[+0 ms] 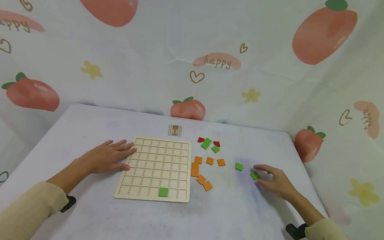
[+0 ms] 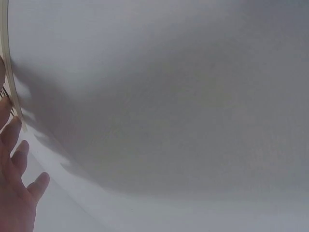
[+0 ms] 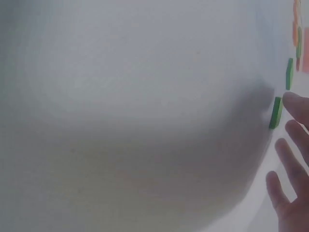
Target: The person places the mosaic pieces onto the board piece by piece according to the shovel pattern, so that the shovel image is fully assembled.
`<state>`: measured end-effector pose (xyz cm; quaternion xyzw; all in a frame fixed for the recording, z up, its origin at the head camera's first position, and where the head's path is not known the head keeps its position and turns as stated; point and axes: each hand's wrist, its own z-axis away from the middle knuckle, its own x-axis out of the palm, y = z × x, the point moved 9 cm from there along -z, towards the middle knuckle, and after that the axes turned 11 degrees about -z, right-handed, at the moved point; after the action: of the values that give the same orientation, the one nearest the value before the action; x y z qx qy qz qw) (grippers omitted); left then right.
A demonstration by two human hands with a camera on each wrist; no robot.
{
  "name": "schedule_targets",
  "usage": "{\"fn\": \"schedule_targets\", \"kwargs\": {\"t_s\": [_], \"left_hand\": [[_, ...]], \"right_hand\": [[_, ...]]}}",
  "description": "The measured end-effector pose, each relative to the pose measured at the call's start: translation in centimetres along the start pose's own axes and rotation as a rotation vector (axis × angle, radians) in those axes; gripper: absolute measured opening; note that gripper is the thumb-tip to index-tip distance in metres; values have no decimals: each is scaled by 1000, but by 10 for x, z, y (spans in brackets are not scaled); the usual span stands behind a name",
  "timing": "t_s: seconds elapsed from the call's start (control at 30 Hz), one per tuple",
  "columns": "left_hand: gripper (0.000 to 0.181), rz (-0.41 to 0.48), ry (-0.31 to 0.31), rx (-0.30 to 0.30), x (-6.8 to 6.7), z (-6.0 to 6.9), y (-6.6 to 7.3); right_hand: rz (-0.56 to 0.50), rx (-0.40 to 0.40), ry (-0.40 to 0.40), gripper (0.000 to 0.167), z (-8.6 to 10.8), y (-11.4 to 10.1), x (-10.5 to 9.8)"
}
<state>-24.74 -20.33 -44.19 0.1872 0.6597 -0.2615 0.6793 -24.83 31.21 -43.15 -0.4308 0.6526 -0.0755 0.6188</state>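
My left hand (image 1: 109,158) lies with spread fingers on the left edge of a pale wooden grid board (image 1: 152,165). In the left wrist view the fingers of that hand (image 2: 18,159) show beside the board's edge (image 2: 6,38). One green square tile (image 1: 163,192) occupies a cell in the board's bottom row. Over at the right, my right hand (image 1: 276,181) has its thumb and forefinger apart around another green tile (image 1: 253,175). The right wrist view shows this green tile (image 3: 275,113) on the table close to the fingertips; whether they touch it is unclear.
Right of the board lie several orange tiles (image 1: 210,161), another green tile (image 1: 239,166) and, farther back, more green pieces (image 1: 215,149) with two red pieces (image 1: 201,140). A small gridded picture card (image 1: 175,130) sits behind the board. A printed cloth backdrop (image 1: 147,83) encloses the table.
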Motion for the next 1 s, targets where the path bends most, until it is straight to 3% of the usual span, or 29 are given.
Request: {"fn": "schedule_targets", "kwargs": {"t_s": [0.37, 0.73, 1.0], "left_hand": [[72, -13, 10, -11, 0, 0, -1], [71, -32, 8, -10, 1, 1, 0], [72, -28, 14, -8, 2, 0, 0]], "right_hand": [[-34, -50, 51, 42, 2, 5, 0], [38, -7, 55, 40, -4, 8, 3], [-9, 33, 80, 34, -14, 5, -5]]}}
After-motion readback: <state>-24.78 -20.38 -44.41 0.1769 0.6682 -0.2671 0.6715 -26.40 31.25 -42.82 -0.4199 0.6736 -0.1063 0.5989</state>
